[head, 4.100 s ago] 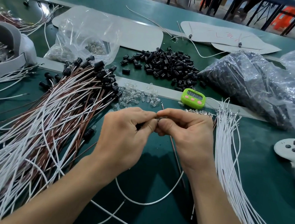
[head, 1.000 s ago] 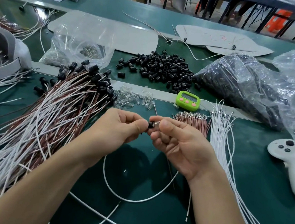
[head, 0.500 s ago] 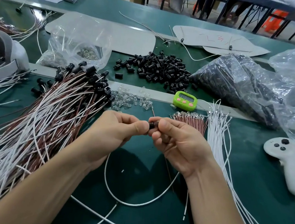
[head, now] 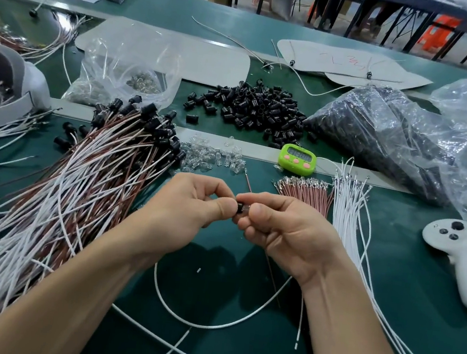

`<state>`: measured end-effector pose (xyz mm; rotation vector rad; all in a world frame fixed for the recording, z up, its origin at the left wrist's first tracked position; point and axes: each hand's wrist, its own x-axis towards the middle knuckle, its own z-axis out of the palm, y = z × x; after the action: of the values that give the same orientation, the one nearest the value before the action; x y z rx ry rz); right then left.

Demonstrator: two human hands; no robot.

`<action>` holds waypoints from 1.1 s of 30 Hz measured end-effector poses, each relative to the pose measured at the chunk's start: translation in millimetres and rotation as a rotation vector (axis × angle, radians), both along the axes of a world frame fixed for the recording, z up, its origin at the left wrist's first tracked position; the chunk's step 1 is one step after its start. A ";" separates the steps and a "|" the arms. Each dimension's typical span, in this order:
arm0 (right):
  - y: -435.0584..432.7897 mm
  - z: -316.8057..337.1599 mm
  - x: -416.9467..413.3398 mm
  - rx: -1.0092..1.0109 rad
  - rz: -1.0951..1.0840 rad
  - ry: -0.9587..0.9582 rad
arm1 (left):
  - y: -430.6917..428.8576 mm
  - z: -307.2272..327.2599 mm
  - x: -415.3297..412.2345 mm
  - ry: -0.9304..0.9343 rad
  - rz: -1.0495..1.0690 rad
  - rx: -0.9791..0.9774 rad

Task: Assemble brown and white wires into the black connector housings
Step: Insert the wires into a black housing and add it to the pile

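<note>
My left hand [head: 190, 209] and my right hand [head: 285, 227] meet over the green table and pinch one small black connector housing [head: 240, 208] between thumbs and fingertips. A white wire [head: 208, 325] loops down from the housing toward me, and a thin brown wire [head: 272, 281] runs under my right hand. Loose black housings [head: 252, 105] lie in a pile behind. Bare brown wires [head: 304, 191] and white wires [head: 349, 208] lie to the right. A big heap of finished brown and white wires [head: 63, 185] with housings lies at the left.
Clear small bulbs [head: 214, 156] are scattered behind my hands, beside a green timer [head: 296, 158]. A plastic bag of black parts [head: 393, 137] fills the back right. A white controller [head: 460, 257] lies at the right. A clear bag [head: 127, 72] sits at the back left.
Both hands stay together on the housing; since four seconds ago they have turned so the black housing shows between the thumbs. The wire loop has hardly shifted.
</note>
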<state>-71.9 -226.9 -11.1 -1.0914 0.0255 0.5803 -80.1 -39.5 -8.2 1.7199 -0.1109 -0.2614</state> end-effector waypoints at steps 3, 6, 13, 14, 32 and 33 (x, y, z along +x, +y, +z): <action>-1.1 -0.5 -0.2 0.026 0.017 0.011 | 0.6 1.7 -1.4 0.018 0.011 -0.068; -1.0 1.1 -2.2 0.046 0.023 0.016 | 1.2 5.4 -2.6 0.031 -0.010 -0.119; 18.4 -4.4 0.2 -0.103 -0.166 -0.220 | -13.0 -4.8 2.5 -0.023 0.219 -0.019; 19.8 -3.9 -0.1 -0.111 -0.172 -0.251 | -13.3 -5.6 3.6 -0.037 0.216 0.008; 0.2 -2.4 4.7 -0.087 -0.081 -0.164 | -2.7 -3.2 1.8 0.086 -0.051 -0.194; 0.2 -2.8 4.7 -0.075 -0.093 -0.160 | -3.9 -3.6 1.2 0.089 -0.057 -0.219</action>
<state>-67.2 -226.8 -13.9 -1.2002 -0.0413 0.4104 -78.9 -43.4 -11.8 1.4867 -0.1188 -0.3542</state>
